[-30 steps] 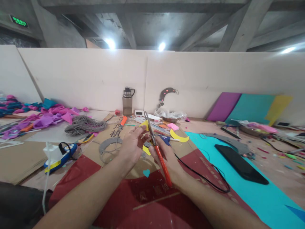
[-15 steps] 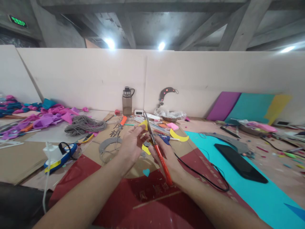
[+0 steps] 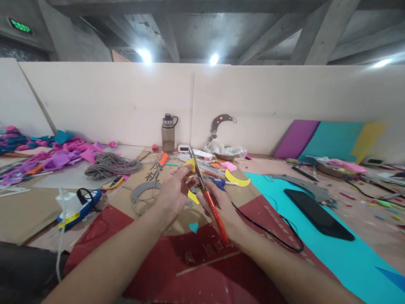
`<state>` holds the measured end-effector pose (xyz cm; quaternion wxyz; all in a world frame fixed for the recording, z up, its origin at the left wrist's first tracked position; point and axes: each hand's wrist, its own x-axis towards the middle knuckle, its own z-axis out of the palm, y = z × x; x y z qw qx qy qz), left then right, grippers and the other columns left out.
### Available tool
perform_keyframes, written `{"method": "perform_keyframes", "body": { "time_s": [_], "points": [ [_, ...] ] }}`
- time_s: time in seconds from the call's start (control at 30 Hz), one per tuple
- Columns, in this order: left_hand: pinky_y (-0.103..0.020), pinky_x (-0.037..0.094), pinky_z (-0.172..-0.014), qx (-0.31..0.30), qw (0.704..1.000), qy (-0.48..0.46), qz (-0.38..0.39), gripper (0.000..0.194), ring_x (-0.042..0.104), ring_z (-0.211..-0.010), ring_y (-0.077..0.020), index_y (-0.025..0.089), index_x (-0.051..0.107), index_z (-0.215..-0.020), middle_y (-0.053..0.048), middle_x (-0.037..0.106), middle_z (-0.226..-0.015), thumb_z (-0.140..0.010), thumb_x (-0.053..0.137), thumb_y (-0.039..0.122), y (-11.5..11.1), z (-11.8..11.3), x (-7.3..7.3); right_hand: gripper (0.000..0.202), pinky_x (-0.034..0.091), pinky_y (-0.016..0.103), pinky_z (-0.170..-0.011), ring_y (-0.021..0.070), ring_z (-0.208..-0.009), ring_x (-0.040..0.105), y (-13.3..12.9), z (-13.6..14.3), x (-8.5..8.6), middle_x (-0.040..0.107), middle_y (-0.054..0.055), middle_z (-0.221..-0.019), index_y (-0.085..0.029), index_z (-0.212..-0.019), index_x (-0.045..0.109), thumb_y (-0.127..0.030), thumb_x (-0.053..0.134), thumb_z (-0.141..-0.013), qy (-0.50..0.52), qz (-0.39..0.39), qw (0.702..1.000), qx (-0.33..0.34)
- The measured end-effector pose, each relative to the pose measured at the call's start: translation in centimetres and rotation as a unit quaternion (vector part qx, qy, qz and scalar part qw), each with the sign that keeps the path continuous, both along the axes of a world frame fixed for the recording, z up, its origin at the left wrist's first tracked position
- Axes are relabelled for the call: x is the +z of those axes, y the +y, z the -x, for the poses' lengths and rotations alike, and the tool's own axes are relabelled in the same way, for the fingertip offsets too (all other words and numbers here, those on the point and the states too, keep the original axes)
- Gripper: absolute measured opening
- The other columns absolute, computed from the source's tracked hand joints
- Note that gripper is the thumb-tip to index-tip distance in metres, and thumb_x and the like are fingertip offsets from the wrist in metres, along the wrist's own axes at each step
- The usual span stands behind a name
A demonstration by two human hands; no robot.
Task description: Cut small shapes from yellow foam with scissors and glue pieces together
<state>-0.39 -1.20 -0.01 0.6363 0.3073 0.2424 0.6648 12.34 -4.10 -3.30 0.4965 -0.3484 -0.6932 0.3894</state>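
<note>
My left hand (image 3: 175, 185) pinches a small yellow piece (image 3: 190, 163), paper or felt, between thumb and fingers. In my right hand (image 3: 221, 202) are scissors (image 3: 212, 213) with red-orange handles, their blades pointing up and away, right beside the yellow piece. Whether the blades touch it I cannot tell. Another yellow scrap (image 3: 193, 197) lies below, between my hands. Nearer me a small blue heart (image 3: 194, 228) rests on the red and brown cardboard (image 3: 158, 261). A yellow crescent (image 3: 238, 179) lies beyond my right hand, near a blue glue gun (image 3: 218, 183) that is partly hidden.
A black phone (image 3: 319, 213) lies on a turquoise sheet (image 3: 354, 264) at the right. A water bottle (image 3: 168, 134) stands by the back panel. Grey cord (image 3: 110, 165) and a blue-and-white power strip (image 3: 79, 207) are at the left. A black cable (image 3: 268, 231) crosses the cardboard.
The view has shifted very slightly. Both hands keep nearly the same pose, with the yellow piece and scissors almost where they were.
</note>
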Motion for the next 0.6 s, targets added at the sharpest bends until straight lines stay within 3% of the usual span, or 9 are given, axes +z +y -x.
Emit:
{"method": "perform_keyframes", "body": {
  "time_s": [0.6],
  "points": [
    [-0.021,0.044,-0.057,-0.011,1.0,-0.008,-0.005,0.012,0.057,-0.062,-0.0077,0.013,0.065,-0.071,0.001,0.065,-0.071,-0.063,0.075,0.017,-0.3,-0.06,0.3,0.035,0.032,0.02,-0.046,0.0087,-0.049,0.033,-0.25,-0.02,0.15,0.036,-0.007,-0.055,-0.019,-0.112,0.056,-0.036,0.062,-0.081,-0.01,0.034,0.999,0.002]
  ]
}}
